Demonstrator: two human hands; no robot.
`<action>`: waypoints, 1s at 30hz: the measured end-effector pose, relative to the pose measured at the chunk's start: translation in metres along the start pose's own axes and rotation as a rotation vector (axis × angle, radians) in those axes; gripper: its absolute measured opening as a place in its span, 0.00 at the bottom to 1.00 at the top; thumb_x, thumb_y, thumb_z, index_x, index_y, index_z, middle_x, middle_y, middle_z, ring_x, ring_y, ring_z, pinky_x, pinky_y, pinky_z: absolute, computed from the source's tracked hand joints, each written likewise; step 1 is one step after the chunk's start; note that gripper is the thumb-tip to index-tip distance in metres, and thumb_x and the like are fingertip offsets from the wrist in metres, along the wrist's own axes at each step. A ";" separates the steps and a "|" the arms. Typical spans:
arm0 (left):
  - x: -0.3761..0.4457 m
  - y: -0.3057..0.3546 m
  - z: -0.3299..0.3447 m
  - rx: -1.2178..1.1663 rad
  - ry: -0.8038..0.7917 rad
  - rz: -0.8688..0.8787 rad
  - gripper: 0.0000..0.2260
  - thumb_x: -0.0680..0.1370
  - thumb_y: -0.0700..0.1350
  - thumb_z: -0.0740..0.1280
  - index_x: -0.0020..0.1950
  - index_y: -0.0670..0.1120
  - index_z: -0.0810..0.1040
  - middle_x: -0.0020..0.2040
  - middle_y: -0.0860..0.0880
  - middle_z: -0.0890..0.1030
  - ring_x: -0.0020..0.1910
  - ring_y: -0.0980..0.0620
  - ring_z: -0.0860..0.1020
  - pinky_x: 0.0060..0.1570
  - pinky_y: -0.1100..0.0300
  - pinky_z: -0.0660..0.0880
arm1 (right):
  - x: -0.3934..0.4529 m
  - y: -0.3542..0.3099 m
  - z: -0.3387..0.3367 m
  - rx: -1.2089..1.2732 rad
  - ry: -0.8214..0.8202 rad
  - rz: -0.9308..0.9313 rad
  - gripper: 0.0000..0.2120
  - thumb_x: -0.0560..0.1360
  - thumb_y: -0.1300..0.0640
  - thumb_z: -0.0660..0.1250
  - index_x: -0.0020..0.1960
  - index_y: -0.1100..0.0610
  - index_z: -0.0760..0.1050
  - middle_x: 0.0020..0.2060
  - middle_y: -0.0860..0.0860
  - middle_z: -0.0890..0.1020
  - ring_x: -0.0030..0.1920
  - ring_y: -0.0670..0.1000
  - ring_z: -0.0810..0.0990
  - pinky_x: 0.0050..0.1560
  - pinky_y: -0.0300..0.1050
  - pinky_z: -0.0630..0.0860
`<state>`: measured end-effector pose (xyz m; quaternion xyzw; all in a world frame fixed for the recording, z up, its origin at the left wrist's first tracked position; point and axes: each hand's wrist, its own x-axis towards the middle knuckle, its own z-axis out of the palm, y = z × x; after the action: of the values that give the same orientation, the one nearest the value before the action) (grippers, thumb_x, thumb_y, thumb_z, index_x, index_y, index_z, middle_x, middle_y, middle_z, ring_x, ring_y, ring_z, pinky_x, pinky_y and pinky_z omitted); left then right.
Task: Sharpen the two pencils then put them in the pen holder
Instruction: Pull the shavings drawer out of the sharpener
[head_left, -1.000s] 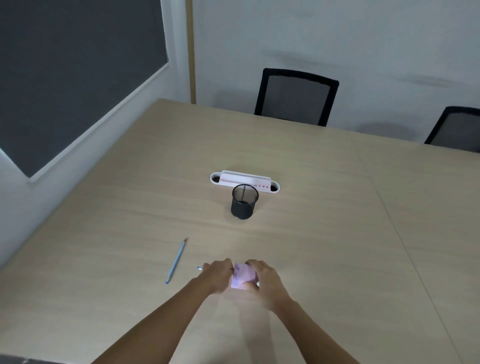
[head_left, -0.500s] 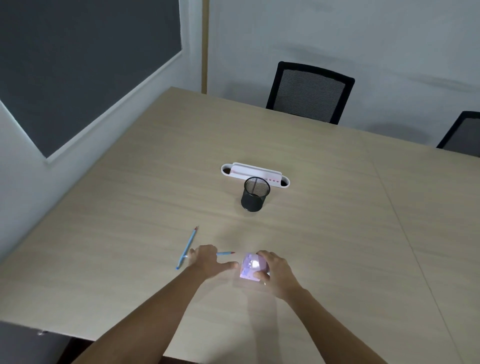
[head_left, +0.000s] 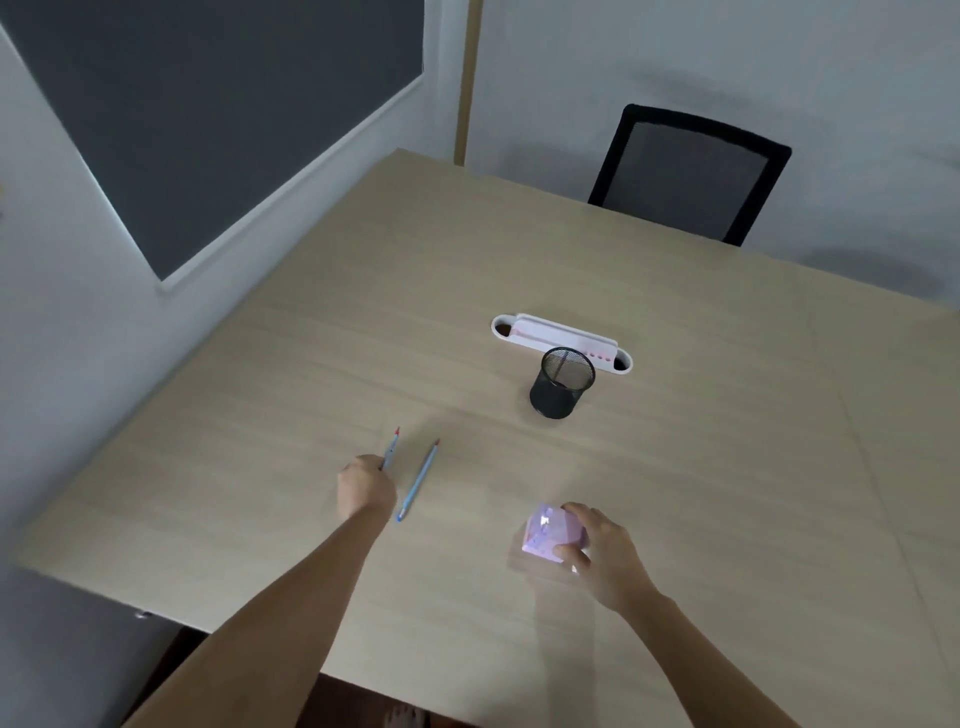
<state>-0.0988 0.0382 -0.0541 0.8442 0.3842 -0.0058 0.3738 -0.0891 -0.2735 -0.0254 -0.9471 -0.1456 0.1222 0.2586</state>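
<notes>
your left hand (head_left: 365, 488) is closed around one pencil (head_left: 390, 450), its red tip sticking out past your knuckles and pointing away from you, a little right. the other pencil (head_left: 418, 480) lies flat on the table (head_left: 727, 467) just beside that hand, apart from it, long axis running near to far and leaning right, red tip at the far end, blue end toward you. the two lie almost parallel. your right hand (head_left: 597, 551) is curled around the sharpener (head_left: 548, 535), fingers over its top and right side, holding it down on the table well right of the pencils. the holder (head_left: 561, 382) stands upright farther off, empty as far as its mouth shows, just in front of a white tray (head_left: 561, 338)

risks from here: you may mix up which pencil is done, since the frame is too soft to tell how sharp either tip is. swinging the held one toward the sharpener could nudge the loose one and roll it toward the table's near edge. the sharpener may skid if you ease your grip while pushing a pencil in
</notes>
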 end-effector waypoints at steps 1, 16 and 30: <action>0.003 -0.002 0.001 0.002 0.003 -0.030 0.09 0.70 0.34 0.62 0.43 0.40 0.82 0.42 0.36 0.82 0.45 0.37 0.80 0.40 0.55 0.74 | 0.000 0.000 0.000 0.000 -0.001 0.003 0.21 0.69 0.59 0.69 0.61 0.55 0.74 0.46 0.43 0.74 0.41 0.47 0.73 0.41 0.24 0.63; -0.017 0.002 0.026 -0.072 0.094 0.333 0.17 0.68 0.40 0.73 0.56 0.42 0.77 0.54 0.40 0.77 0.57 0.38 0.73 0.52 0.49 0.74 | 0.001 0.003 0.001 0.018 -0.028 0.012 0.22 0.69 0.58 0.70 0.62 0.52 0.73 0.48 0.43 0.75 0.42 0.47 0.75 0.42 0.35 0.68; -0.076 0.043 0.113 -0.122 -0.638 0.582 0.20 0.61 0.37 0.76 0.50 0.42 0.76 0.45 0.50 0.76 0.41 0.50 0.74 0.41 0.61 0.71 | 0.000 0.000 -0.003 -0.009 -0.024 0.012 0.21 0.69 0.55 0.72 0.60 0.56 0.73 0.47 0.54 0.80 0.44 0.55 0.77 0.45 0.46 0.72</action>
<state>-0.0929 -0.1016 -0.0860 0.8496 -0.0049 -0.1382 0.5090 -0.0880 -0.2748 -0.0234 -0.9475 -0.1435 0.1346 0.2520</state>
